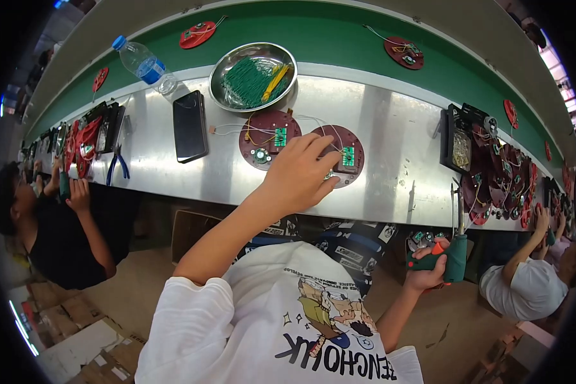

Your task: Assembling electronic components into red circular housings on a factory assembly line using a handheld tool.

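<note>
Two round dark-red circuit boards lie side by side on the metal bench, each with a green part and thin wires. My left hand [303, 171] reaches over the right board [352, 142], its fingers bent and spread, the fingertips touching around the black part. Part of the left board [253, 136] is beneath that hand. Past the bench's near edge, on the right, my right hand [427, 270] is wrapped around the handle of a green soldering gun [456, 259] with an orange trigger. Its long metal tip points upward, apart from the boards.
A steel bowl [219, 93] of green and yellow wires or ties stands behind the boards. Left of it are a phone [190, 126], a water bottle [134, 59] and blue-handled pliers [118, 166]. Boards are piled on the right [505, 176]. More discs [403, 52] rest on the green strip. Co-workers sit both sides.
</note>
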